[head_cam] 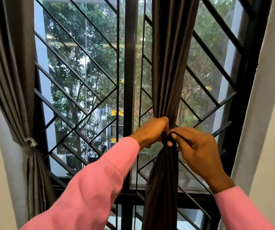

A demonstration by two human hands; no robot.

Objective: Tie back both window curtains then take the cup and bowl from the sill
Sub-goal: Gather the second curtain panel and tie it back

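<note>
At the window's right half, just beside the central post: right curtain (166, 72), dark brown, gathered into one narrow bundle. Long axis close to vertical; it hangs from above the frame's top edge down past the lower rail, pinched to a waist and flaring below. Dark tie (165, 136) wraps that waist. Left hand (151, 131), fingers curled tight, grips the bundle there; right hand (198, 150) pinches a thin strand of the tie between thumb and fingertips, the other fingers loosely bent. Knot judged unfinished. Risks: the strand slipping from the pinch, or the sheeny cloth sliding out of a slack loop and fanning open; a low knot may sag. Left curtain (12, 72), grey, tied by a pale band (29, 144) against the wall. Diagonal grille (83, 90) behind. Cup and bowl not in view.
</note>
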